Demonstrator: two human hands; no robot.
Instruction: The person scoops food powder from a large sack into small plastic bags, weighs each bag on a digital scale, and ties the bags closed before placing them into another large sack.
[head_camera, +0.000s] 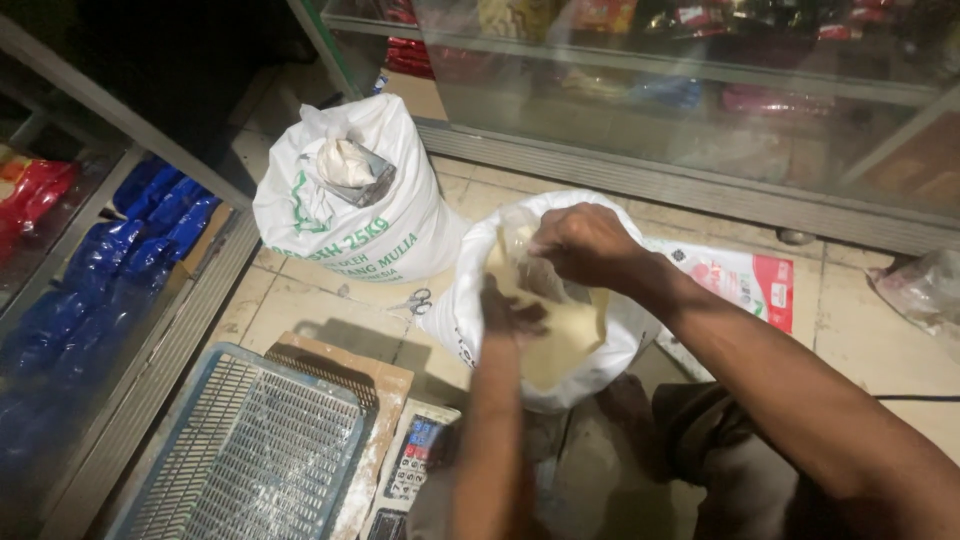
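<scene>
While both hands work inside the open sack (470, 310), left hand (510, 312) grips a clear bag (520, 262) w/ right hand (585, 243) pinching its rim. Looks like the filling step; next needs the bag's mouth held wide. Scissors (415, 301) lie just left of the left hand.

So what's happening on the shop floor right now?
A person crouches over an open white sack of pale powder on the tiled floor. Their left hand reaches down inside it, and their right hand grips what looks like a thin clear bag at the sack's mouth. A second white sack stands behind, scissors lie between them, and a blue tray and a scale sit nearby.
</scene>
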